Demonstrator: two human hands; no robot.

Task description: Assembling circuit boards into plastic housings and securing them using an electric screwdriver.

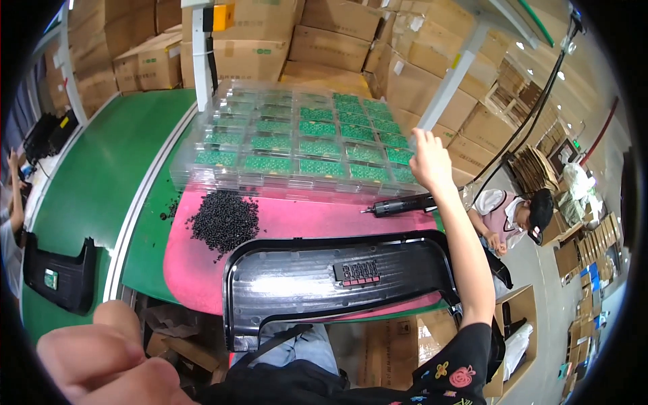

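My left hand (111,361) is large and close at the lower left, its fingers curled; anything inside it is hidden. My right hand (430,160) reaches out to the right corner of a stack of clear plastic trays (304,181), fingers pinched together; what they hold is too small to make out. Green circuit boards (317,128) fill the tray pockets. Below the trays, a black curved plastic housing (297,283) lies with its hollow side up on a pink mat (304,216). A small dark module (358,273) with a display sits inside the housing.
A pile of small black screws (226,221) lies on the mat's left side. An electric screwdriver (398,205) rests at its right. On the green conveyor (145,135) at left is another black housing (61,273). A co-worker (509,216) sits at right. Cardboard boxes (236,64) stand behind.
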